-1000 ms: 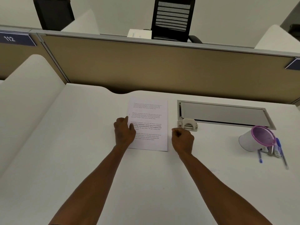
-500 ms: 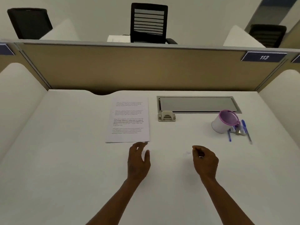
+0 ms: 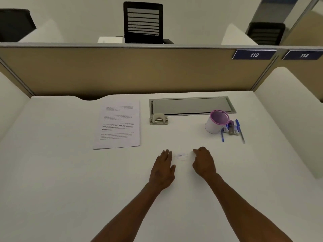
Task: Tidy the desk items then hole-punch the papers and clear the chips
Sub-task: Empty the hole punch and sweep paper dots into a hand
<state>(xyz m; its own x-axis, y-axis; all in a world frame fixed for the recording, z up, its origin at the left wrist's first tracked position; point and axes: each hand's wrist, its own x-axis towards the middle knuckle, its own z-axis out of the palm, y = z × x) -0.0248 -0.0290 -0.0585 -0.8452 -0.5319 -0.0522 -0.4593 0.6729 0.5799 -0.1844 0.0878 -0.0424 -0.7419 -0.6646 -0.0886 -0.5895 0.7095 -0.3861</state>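
White paper chips (image 3: 181,156) are flanked on the bench (image 3: 61,172) by the flat, straight-fingered left hand (image 3: 163,170) and loosely curled right hand (image 3: 203,163); pink-rimmed cup (image 3: 216,122), contents unseen, is tipped beyond the right hand.

paper (image 3: 120,124) txt: blurred, unreadable; chips (image 3: 181,155): faint smear; forearms: cut btm edge
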